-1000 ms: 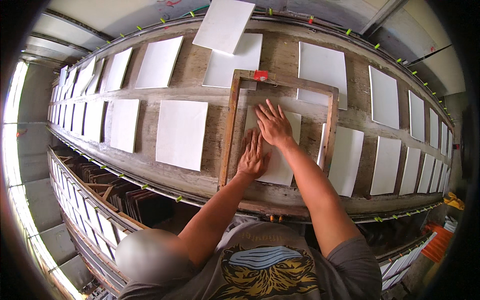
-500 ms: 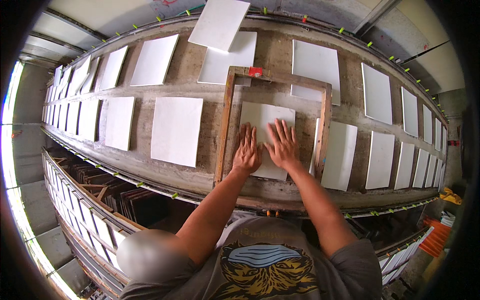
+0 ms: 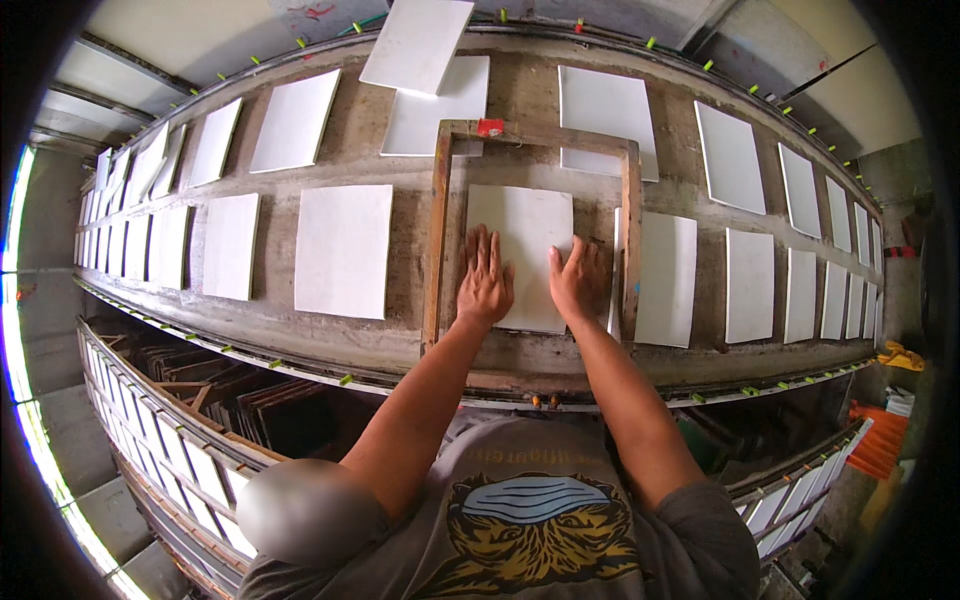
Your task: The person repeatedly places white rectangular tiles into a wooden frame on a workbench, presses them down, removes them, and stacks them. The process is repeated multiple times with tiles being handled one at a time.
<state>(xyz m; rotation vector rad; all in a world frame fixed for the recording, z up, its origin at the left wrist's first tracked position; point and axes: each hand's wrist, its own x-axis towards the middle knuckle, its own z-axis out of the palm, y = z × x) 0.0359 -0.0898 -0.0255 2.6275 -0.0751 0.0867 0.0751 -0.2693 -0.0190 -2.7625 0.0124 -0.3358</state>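
Note:
A white rectangular panel (image 3: 525, 225) lies on the long brown table inside a wooden frame (image 3: 630, 230). My left hand (image 3: 486, 285) rests along the panel's left side, its fingers stretched out past that edge and its thumb over the white face. On the opposite side, my right hand (image 3: 578, 282) is at the panel's right edge, fingers pointing away from me and apart from the thumb. Neither hand holds anything. A red piece (image 3: 490, 127) sits on the frame's far bar. Through the frame, things look a little dimmer, but I cannot tell what spans it.
Two rows of white panels run along the table, including one panel (image 3: 345, 250) left of the frame and another (image 3: 665, 280) partly under its right bar. A tilted panel (image 3: 418, 45) overlaps one at the far side. Yellow-green clips line the table's edges. Racks (image 3: 180, 430) stand below.
My hands have moved apart, from lying flat on the panel's middle to its left and right edges. The whole view has shifted slightly.

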